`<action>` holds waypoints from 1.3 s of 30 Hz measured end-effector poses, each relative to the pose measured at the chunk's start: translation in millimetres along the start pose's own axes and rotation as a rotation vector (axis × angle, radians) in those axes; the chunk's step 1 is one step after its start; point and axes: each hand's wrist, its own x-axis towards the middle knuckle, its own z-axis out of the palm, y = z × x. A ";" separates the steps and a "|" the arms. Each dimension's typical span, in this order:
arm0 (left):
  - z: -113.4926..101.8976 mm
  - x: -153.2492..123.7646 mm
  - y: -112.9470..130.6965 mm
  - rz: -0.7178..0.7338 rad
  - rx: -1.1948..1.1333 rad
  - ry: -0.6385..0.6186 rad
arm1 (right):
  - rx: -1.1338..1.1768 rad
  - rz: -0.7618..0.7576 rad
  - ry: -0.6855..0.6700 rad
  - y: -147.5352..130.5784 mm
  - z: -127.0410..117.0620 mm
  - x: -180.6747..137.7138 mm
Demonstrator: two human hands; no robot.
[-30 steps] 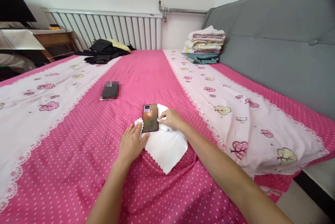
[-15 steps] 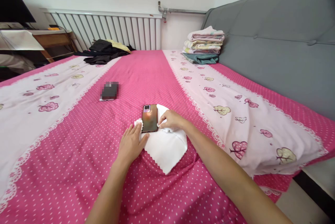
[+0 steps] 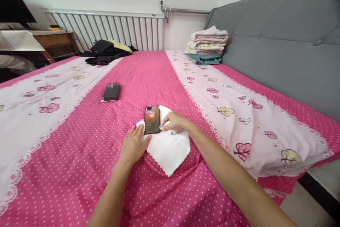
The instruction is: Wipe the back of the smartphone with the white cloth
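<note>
A dark, glossy rectangular phone (image 3: 152,119) lay camera-side up on a white zigzag-edged cloth (image 3: 167,149) spread over the pink polka-dotted bedsheet (image 3: 148,74). At the phone's 3 o'clock, the right hand (image 3: 173,121) pinched a fold of cloth between closed fingertips. At its 7 o'clock, the left hand (image 3: 132,145) pressed flat, fingers spread open, on the cloth's edge.

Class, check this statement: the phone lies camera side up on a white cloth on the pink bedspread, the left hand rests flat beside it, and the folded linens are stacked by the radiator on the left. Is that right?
Not quite. In the head view, the folded linens are stacked at the right, against the grey headboard; dark clothes lie by the radiator. The rest holds: phone camera side up on the white cloth, left hand flat beside it.
</note>
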 end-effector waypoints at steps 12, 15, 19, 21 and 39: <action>3.8 -0.1 -3.0 0.016 -0.015 0.032 | -0.008 0.037 0.083 -2.7 3.7 0.2; 1.0 -0.4 -0.8 0.005 -0.007 0.002 | -0.059 0.047 0.131 -3.3 5.8 0.9; -0.8 -0.6 0.6 0.003 0.003 -0.019 | -0.121 0.060 0.166 -3.6 8.2 1.9; 0.0 -0.6 -0.1 0.012 0.004 -0.006 | -0.131 0.065 0.173 -3.8 8.9 1.9; 9.7 0.9 -7.9 0.046 0.022 0.066 | -0.088 0.086 0.190 -1.2 12.1 3.6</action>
